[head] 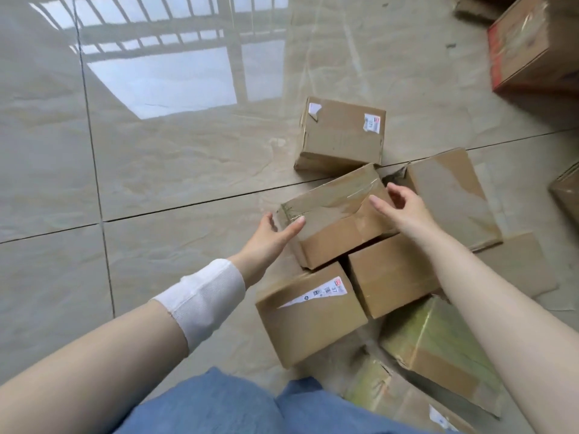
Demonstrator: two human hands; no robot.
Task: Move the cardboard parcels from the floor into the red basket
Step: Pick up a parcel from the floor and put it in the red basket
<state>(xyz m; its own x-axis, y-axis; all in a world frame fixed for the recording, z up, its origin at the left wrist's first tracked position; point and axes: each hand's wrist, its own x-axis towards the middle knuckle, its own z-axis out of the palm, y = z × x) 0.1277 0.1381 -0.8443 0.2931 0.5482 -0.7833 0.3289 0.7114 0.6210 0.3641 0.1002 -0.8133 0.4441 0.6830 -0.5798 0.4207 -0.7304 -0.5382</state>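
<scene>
Flanking the top parcel [335, 214] — left hand [269, 234] and right hand [404, 208] spread wide, gripping nothing.
A one-sided squeeze could tip it off.

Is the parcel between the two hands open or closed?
Closed. The taped parcel has its flaps lying flat and taped across the top, though the cardboard is creased near the right hand.
</scene>
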